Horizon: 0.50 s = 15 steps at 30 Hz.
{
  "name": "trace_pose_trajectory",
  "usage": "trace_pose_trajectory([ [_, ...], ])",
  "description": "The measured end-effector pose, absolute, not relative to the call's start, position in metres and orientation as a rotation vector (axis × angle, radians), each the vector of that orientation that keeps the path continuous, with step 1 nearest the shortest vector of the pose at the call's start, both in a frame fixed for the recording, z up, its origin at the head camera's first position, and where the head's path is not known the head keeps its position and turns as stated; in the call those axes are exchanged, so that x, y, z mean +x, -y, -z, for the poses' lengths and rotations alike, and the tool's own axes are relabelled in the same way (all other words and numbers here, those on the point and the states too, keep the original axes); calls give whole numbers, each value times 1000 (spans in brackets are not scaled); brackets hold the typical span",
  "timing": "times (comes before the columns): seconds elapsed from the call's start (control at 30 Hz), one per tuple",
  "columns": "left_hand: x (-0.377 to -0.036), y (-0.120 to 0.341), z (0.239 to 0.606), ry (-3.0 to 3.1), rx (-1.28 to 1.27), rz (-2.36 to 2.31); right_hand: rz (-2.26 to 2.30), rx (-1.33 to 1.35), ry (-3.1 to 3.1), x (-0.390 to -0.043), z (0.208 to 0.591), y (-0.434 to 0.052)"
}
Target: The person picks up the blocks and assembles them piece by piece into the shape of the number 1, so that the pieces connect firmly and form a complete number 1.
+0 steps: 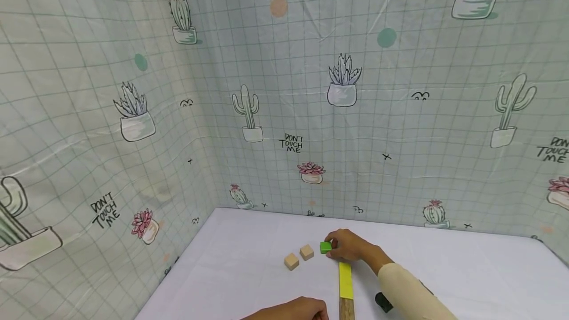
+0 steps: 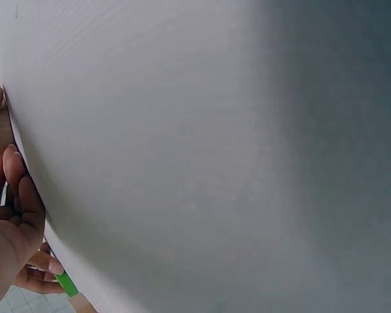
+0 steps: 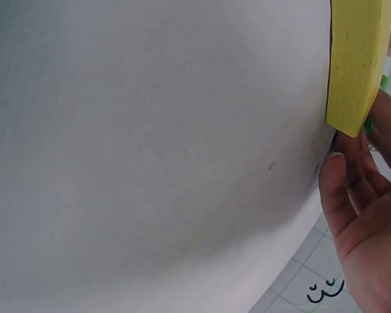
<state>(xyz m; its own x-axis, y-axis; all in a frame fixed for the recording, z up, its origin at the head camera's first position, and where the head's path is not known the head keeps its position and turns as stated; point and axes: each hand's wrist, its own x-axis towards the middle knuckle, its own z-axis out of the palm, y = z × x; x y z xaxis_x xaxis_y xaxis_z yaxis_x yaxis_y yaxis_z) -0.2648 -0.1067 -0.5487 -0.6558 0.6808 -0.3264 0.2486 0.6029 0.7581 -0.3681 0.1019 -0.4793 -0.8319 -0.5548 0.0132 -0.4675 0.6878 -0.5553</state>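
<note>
Yellow bar [image 1: 345,280] lies flat on white tabletop [image 1: 467,270], long axis running away from the person; near end wooden, cut off by frame edge. R hand [image 1: 348,246] pinches green cube [image 1: 325,247] at bar's far end, w/ two wooden cubes [image 1: 299,257] just left. L hand [image 1: 298,310] mostly cut off, grip unclear.

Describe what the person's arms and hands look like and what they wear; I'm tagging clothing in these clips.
The right hand is bare, with no glove or ring visible; its forearm wears a long cream sleeve reaching to the wrist. A small black object sits beside that sleeve; what it is cannot be told. The left hand is bare too, and its arm is out of view.
</note>
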Motion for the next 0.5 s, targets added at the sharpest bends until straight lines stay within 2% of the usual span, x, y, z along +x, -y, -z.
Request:
trace_pose_trajectory([
  [0.33, -261, 110, 550, -2220, 708, -946, 832, -831, -2749, -366, 479, -100],
  [0.5, -250, 110, 533, -2236, 691, -944, 800, -808, -2766, -365, 482, -101],
])
